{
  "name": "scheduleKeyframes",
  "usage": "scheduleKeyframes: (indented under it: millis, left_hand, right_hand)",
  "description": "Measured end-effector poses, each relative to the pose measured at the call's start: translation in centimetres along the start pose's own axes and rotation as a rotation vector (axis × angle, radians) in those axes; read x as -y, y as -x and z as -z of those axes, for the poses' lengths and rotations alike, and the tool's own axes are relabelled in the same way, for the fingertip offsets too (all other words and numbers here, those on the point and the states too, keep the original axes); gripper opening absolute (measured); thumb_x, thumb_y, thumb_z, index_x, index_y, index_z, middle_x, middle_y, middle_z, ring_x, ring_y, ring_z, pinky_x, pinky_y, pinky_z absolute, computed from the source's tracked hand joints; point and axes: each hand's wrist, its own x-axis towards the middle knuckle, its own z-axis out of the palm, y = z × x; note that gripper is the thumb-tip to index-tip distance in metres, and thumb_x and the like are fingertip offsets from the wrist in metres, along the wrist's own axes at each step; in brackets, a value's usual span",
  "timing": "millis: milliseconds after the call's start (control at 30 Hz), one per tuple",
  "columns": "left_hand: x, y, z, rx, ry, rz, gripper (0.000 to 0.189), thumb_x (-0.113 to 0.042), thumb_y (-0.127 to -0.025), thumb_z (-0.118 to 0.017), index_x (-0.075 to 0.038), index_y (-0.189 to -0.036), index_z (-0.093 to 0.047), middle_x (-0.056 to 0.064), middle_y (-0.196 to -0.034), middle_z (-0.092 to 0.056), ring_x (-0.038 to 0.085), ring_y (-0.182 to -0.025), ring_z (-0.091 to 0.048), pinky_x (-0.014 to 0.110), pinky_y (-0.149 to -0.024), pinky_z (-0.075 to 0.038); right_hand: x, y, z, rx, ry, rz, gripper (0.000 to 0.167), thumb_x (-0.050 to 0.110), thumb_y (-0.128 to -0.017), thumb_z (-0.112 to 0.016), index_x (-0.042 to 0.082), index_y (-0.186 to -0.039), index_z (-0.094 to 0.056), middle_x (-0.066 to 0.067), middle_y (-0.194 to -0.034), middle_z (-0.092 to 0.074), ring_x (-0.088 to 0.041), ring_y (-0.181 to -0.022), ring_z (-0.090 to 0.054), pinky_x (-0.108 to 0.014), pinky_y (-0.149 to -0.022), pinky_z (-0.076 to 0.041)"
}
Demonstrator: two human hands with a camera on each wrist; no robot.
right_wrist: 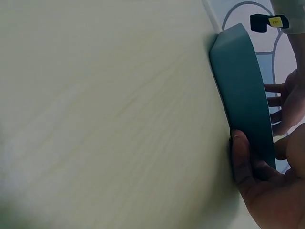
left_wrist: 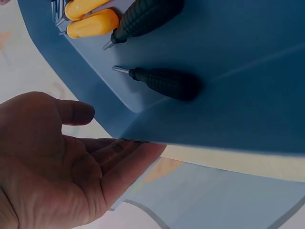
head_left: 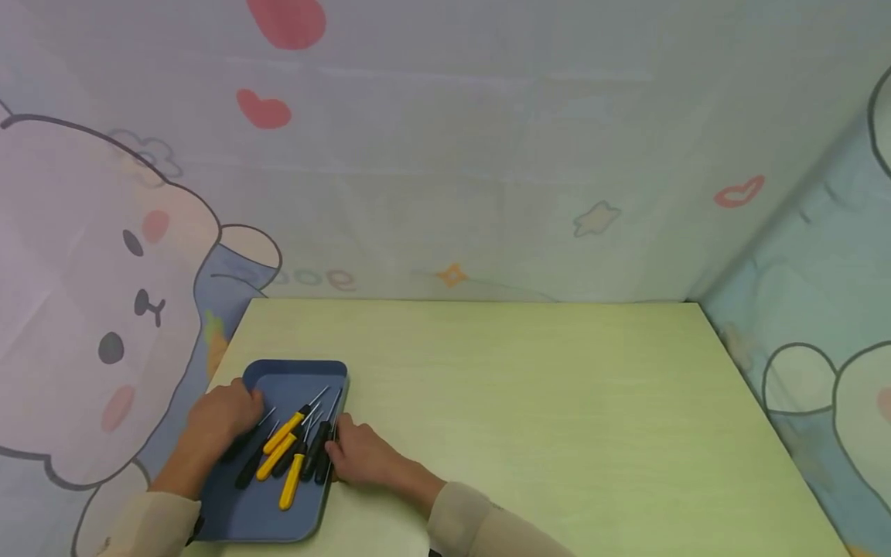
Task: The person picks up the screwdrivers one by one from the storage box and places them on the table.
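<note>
A blue rectangular tray (head_left: 295,371) stands at the table's left side, holding several screwdrivers with yellow handles (head_left: 292,481) and black handles (head_left: 316,451). My left hand (head_left: 223,414) is at the tray's left edge. In the left wrist view its fairly straight fingers touch the outside below the rim, the thumb apart, near a black screwdriver (left_wrist: 167,83). On the opposite side, my right hand (head_left: 369,456) grips the tray wall. The right wrist view shows its digits on both sides of the tray wall (right_wrist: 240,81); part of that hand is cut off by the frame.
The pale yellow-green table (head_left: 557,410) extends to the right of the tray. Behind it hangs a cloth backdrop (head_left: 487,155) with cartoon prints, which also covers both sides. The tray lies close to the table's left edge.
</note>
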Motion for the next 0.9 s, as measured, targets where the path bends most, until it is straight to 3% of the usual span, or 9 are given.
scheduleKeyframes:
  millis: [167, 367, 667, 767, 900]
  left_hand:
    - [0.0, 0.1, 0.0, -0.029, 0.015, -0.009, 0.050, -0.020, -0.104, -0.039, 0.026, -0.116, -0.052, 0.039, -0.097, -0.062, 0.044, -0.078, -0.063, 0.058, -0.075, -0.054]
    - [0.3, -0.3, 0.0, -0.035, 0.013, -0.068, 0.049, -0.019, -0.103, -0.044, 0.025, -0.122, -0.054, 0.042, -0.104, -0.063, 0.045, -0.080, -0.065, 0.060, -0.074, -0.055]
    - [-0.3, 0.2, 0.9, -0.078, 0.040, -0.127, 0.044, -0.022, -0.106, -0.046, 0.020, -0.111, -0.058, 0.032, -0.090, -0.064, 0.039, -0.073, -0.063, 0.058, -0.067, -0.054]
    - [-0.8, 0.4, 1.1, -0.088, 0.050, -0.146, 0.046, -0.024, -0.106, -0.045, 0.020, -0.115, -0.056, 0.032, -0.092, -0.064, 0.039, -0.074, -0.063, 0.058, -0.068, -0.053]
    - [-1.4, 0.6, 1.3, -0.099, 0.058, -0.172, 0.050, -0.021, -0.105, -0.047, 0.022, -0.131, -0.050, 0.036, -0.100, -0.066, 0.041, -0.077, -0.065, 0.059, -0.069, -0.054]
  right_hand:
    - [-0.4, 0.0, -0.3, -0.046, -0.009, 0.040, 0.018, 0.022, -0.112, -0.048, 0.004, -0.116, -0.049, 0.004, -0.073, -0.052, -0.008, -0.059, -0.051, -0.020, -0.054, -0.044]
    - [-1.7, -0.1, -1.4, -0.113, -0.045, 0.094, 0.017, 0.023, -0.111, -0.042, 0.008, -0.107, -0.046, 0.006, -0.071, -0.047, -0.007, -0.056, -0.047, -0.021, -0.050, -0.040]
    - [-1.0, 1.0, 0.5, -0.105, -0.165, 0.020, 0.006, 0.012, -0.107, -0.049, 0.007, -0.103, -0.049, 0.005, -0.070, -0.050, -0.007, -0.058, -0.050, -0.021, -0.052, -0.040]
    - [-1.4, 1.2, 0.9, -0.119, -0.171, 0.005, 0.006, 0.012, -0.107, -0.050, 0.007, -0.103, -0.050, 0.005, -0.069, -0.052, -0.007, -0.057, -0.051, -0.020, -0.052, -0.041]
    - [-2.0, 1.4, 1.5, -0.127, -0.181, -0.003, 0.006, 0.011, -0.106, -0.050, 0.007, -0.102, -0.050, 0.005, -0.068, -0.055, -0.006, -0.056, -0.053, -0.020, -0.052, -0.043]
